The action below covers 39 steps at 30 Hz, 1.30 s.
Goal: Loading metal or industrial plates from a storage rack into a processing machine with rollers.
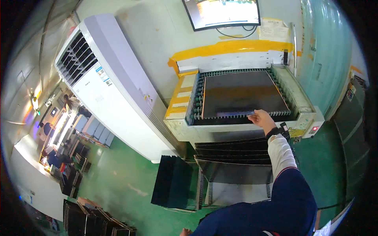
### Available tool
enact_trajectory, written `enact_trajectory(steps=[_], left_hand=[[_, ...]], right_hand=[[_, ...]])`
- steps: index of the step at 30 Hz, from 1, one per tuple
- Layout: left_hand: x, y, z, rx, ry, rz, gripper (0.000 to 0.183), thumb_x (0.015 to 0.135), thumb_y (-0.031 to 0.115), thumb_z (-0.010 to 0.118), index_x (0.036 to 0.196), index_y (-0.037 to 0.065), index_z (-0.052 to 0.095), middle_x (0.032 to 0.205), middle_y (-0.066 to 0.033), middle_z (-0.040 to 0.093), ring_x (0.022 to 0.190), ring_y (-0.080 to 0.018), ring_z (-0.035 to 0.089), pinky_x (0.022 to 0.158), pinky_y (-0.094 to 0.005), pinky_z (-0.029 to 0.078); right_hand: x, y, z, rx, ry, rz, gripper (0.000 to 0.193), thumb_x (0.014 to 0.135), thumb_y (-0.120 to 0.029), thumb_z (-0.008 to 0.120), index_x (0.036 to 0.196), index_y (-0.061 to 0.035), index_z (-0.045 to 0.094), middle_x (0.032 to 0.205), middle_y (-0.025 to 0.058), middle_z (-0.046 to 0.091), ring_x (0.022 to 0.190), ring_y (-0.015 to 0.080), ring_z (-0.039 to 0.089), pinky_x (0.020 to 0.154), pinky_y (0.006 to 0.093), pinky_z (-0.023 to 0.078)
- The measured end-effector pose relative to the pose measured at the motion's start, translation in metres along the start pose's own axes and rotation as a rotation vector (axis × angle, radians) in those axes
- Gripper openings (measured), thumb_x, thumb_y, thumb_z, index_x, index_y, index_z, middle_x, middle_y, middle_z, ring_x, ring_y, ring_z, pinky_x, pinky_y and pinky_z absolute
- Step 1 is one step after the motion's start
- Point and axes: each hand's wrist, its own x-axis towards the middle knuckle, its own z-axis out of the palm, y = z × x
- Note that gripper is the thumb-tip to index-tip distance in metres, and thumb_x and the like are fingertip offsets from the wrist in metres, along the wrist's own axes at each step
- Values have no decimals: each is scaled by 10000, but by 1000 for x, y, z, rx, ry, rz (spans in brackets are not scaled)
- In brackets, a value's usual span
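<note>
A large dark flat panel (244,92) lies on the rollers of a conveyor machine (307,106) in front of me. My right hand (260,118) is at the panel's near edge, with thumb and fingers pinched together on it. A dark band circles that wrist. Only a small part of my left hand (186,232) shows at the lower rim; its fingers are too little in view to read. Below the machine stands a rack (201,185) with several dark panels (232,151) slotted in a row. A block of dark sheets (172,181) stands beside it on the left.
A tall white air conditioner (118,90) stands left of the machine. A screen (222,13) hangs on the wall above. More racked panels (92,220) stand at the lower left on the green floor (126,181). Clear plastic curtains (327,59) hang at right. People work in the far left background.
</note>
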Motion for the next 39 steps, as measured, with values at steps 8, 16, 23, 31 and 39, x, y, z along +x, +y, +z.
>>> enact_trajectory(steps=[8, 16, 23, 31, 39], left_hand=[[-27, 4, 23, -13, 13, -20, 436, 909, 365, 529, 1018, -57, 534, 903, -187, 618, 773, -300, 615, 640, -434, 505], [-43, 11, 36, -17, 34, -21, 408, 908, 362, 529, 995, -36, 539, 859, -163, 615, 732, -289, 607, 611, -430, 495], [-59, -9, 32, -7, 71, -54, 383, 907, 360, 529, 976, -17, 544, 821, -141, 612, 697, -281, 600, 586, -427, 487], [-81, -30, 24, -37, 66, -64, 356, 906, 357, 528, 953, 4, 549, 778, -117, 608, 656, -271, 591, 556, -423, 478], [-4, -72, -18, 284, -180, 404, 380, 903, 345, 541, 1006, -21, 559, 805, -123, 614, 648, -243, 600, 536, -366, 478]], right_hand=[[21, -4, 42, -1348, 239, -771, 402, 824, -326, 602, 1150, -92, 596, 1077, 130, 648, 929, 312, 633, 779, 439, 506], [-2, 17, 72, -1890, 376, -747, 564, 865, -441, 531, 1354, -174, 442, 1444, 129, 344, 1314, 351, 316, 1063, 499, 250], [26, 0, 83, -1822, 308, -750, 550, 850, -397, 569, 1329, -147, 469, 1432, 151, 360, 1325, 384, 288, 1063, 542, 234], [16, -21, 87, -1895, 259, -656, 532, 873, -429, 542, 1313, -133, 500, 1406, 141, 396, 1294, 350, 342, 1039, 534, 290], [-87, 3, 109, -1595, -259, -727, 372, 894, -366, 550, 1065, -47, 637, 960, 131, 656, 880, 277, 625, 808, 363, 476]])
